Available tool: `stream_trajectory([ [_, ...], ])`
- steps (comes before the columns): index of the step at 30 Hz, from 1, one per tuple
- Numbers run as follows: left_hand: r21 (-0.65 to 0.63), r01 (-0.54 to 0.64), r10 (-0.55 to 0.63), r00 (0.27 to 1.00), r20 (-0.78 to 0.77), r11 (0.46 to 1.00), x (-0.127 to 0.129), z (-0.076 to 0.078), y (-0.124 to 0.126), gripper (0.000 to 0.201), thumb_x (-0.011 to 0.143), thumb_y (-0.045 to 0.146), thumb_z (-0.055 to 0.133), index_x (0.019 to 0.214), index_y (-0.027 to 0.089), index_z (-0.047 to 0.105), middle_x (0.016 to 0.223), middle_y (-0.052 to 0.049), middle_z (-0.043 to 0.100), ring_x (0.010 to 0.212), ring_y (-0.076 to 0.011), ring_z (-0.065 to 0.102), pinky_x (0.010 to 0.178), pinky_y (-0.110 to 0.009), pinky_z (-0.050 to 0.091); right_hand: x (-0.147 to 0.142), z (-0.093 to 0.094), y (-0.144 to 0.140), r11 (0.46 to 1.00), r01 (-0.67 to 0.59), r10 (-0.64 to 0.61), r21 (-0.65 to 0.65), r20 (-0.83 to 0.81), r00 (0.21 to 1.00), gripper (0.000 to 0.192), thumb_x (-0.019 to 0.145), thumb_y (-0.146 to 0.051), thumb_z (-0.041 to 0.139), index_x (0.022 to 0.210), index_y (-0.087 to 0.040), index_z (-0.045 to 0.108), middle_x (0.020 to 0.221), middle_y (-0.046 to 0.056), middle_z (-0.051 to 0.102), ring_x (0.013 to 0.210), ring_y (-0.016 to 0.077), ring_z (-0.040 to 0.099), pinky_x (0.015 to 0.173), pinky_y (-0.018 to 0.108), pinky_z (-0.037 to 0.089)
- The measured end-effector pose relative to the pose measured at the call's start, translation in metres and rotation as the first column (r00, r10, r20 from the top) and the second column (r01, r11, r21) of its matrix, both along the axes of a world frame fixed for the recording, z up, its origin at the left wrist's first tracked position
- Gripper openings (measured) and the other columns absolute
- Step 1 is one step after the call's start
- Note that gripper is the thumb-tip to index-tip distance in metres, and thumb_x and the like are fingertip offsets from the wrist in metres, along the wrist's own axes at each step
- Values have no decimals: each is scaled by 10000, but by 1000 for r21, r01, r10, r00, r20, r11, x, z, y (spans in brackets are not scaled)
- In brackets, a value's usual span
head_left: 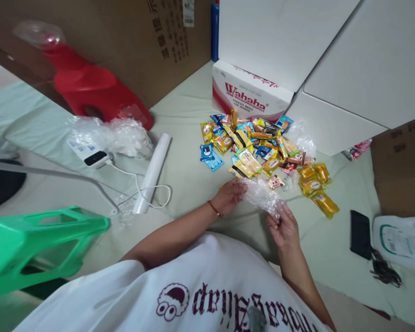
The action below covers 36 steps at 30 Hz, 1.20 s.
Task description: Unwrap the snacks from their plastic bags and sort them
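Note:
A clear plastic bag [261,193] is stretched between my two hands just in front of me. My left hand [230,196], with a red string at the wrist, pinches its left edge. My right hand [283,226] grips its lower right end. Just beyond the bag lies a heap of small wrapped snacks [259,150] in yellow, blue and orange packets on the pale green cloth [186,170]. Several golden packets [314,184] lie to the right of the heap.
A Wahaha carton [249,94] and white boxes [335,60] stand behind the snacks. To the left lie a roll of bags [154,170], crumpled clear plastic [114,136], a power bank with cable [95,158], a red stool [90,87] and a green stool [38,240]. A black phone [360,234] lies at right.

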<state>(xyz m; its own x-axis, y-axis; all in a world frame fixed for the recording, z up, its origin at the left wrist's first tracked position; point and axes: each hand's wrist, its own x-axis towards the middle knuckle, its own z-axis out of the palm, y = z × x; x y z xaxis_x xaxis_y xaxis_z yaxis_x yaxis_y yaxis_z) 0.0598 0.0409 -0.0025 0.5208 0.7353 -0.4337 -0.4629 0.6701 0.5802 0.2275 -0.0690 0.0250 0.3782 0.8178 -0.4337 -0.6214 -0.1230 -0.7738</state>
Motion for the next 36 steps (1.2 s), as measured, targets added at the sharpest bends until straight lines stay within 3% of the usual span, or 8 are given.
stream_trajectory([
  [4,164,-205,250,908,-335,965,-19,9,-5,499,631,335,907,969,204,564,900,28,602,743,-96,567,624,-201,456,-3,-6,-1,1000,13,-18,16,356,934,356,804,-488,821,861,-223,589,682,-77,494,498,60,344,431,172,304],
  [11,336,271,-66,856,-513,902,-4,19,-31,504,641,519,886,892,171,622,872,-8,618,832,-167,565,740,-287,478,-21,-13,-2,959,-282,137,-12,892,430,215,959,-412,639,915,-209,692,725,-23,605,636,136,515,625,259,424],
  [15,419,403,-178,859,-480,813,-7,17,-23,333,699,435,848,741,165,656,808,-20,645,819,-181,589,778,-300,472,-2,-6,-5,974,-223,136,-26,860,493,203,967,-408,633,929,-216,690,720,-25,576,648,140,503,634,253,418],
  [21,535,311,-160,938,-308,786,-19,32,-13,306,780,432,828,857,175,681,1117,-90,691,1002,-201,638,895,-319,490,35,20,-5,934,-357,243,5,725,644,280,862,-484,761,816,-214,705,1086,72,648,978,202,606,793,284,500],
  [27,471,233,-90,948,-307,851,-16,39,-13,433,835,582,745,931,187,596,715,41,549,599,-96,494,584,-231,412,49,31,6,859,-472,511,-198,304,804,408,764,-583,813,843,-213,662,649,-41,544,398,55,288,361,207,192],
  [31,426,228,-46,918,-395,875,-21,35,-9,454,792,596,759,853,183,580,676,61,490,568,-76,404,529,-212,332,58,18,21,903,-356,429,-240,533,729,382,749,-543,805,851,-195,687,608,-49,503,469,81,345,432,211,262],
  [34,413,149,53,897,-439,898,-23,28,-8,458,767,597,759,825,182,575,695,53,509,590,-82,410,542,-218,330,52,15,27,987,-111,156,-115,845,512,290,853,-474,725,919,-192,717,748,-2,604,631,128,490,574,241,403],
  [36,412,134,68,895,-440,901,-23,24,-9,439,776,585,746,831,187,569,697,56,512,595,-87,410,554,-224,333,40,17,30,980,-194,109,-35,916,386,231,916,-420,674,986,-209,732,889,26,653,704,140,540,638,260,442],
])
